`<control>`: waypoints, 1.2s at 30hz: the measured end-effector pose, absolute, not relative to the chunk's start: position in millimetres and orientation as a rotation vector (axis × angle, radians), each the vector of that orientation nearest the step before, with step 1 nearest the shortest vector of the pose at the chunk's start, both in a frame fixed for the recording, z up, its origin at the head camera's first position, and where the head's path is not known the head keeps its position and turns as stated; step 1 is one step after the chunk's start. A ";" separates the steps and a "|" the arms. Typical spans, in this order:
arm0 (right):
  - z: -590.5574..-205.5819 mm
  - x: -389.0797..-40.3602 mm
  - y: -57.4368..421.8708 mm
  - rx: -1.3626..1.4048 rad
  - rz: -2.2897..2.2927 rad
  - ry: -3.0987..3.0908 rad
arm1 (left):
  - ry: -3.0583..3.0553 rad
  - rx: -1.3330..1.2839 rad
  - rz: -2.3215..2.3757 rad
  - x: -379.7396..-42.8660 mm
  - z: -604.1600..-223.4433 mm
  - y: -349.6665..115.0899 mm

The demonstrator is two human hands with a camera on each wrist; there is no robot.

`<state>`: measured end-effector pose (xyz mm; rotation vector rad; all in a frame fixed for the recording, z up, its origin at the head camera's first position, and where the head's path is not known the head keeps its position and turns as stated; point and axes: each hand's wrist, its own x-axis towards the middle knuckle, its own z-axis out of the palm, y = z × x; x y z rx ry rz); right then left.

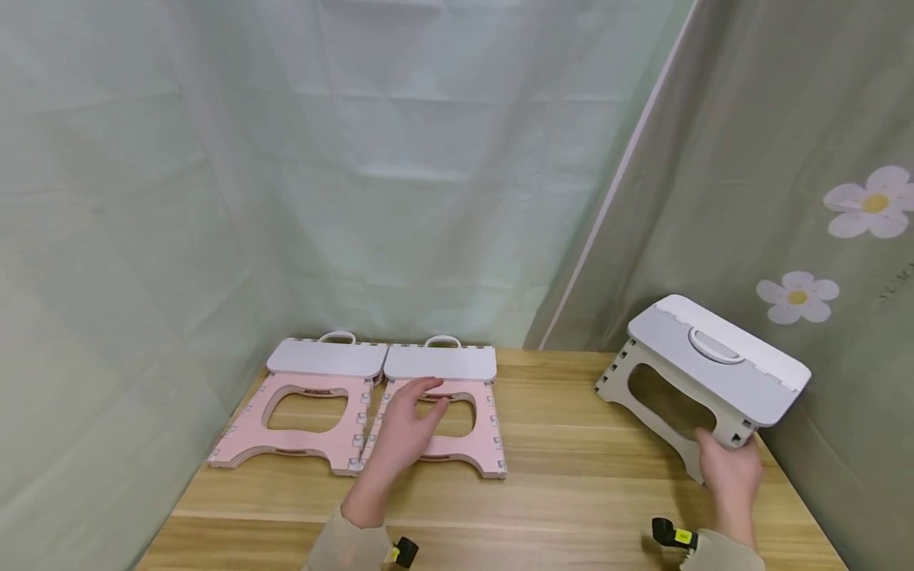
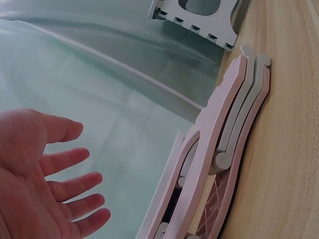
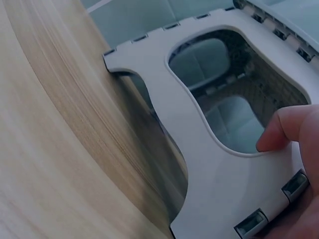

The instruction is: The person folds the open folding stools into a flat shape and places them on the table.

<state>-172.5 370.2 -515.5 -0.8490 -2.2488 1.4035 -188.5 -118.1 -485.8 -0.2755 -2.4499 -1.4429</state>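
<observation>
At the right of the head view, my right hand point(image 1: 730, 468) grips one leg panel of a white folding step stool point(image 1: 703, 349). That stool is unfolded and tilted, its top facing up. In the right wrist view the thumb point(image 3: 284, 127) hooks over the edge of the panel's oval opening. My left hand point(image 1: 408, 424) hovers over the right one of two pink folding stools point(image 1: 443, 464), fingers spread and nothing held. In the left wrist view its palm and loosely bent fingers point(image 2: 75, 186) stand apart from the pink stool's folded legs point(image 2: 212, 134).
A second pink stool point(image 1: 289, 440) with a white top lies folded flat beside the first, edges touching. The wooden table point(image 1: 564, 476) carries everything. Pale curtains point(image 1: 428, 198) hang close behind and at both sides; the right one point(image 1: 750, 174) has printed flowers.
</observation>
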 end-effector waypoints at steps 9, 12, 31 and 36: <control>-514.4 -173.4 366.8 -0.777 1.471 -2.345 | -2.462 -0.289 -1.441 -187.7 -487.7 -115.2; -513.3 -174.0 365.4 -0.726 1.519 -2.367 | -2.469 -0.294 -1.441 -188.1 -489.8 -114.7; -513.0 -177.8 356.9 -0.433 1.687 -2.530 | -2.470 -0.298 -1.481 -188.3 -491.3 -109.8; -513.3 -178.6 353.4 -0.368 1.682 -2.584 | -2.458 -0.341 -1.455 -187.8 -493.3 -106.8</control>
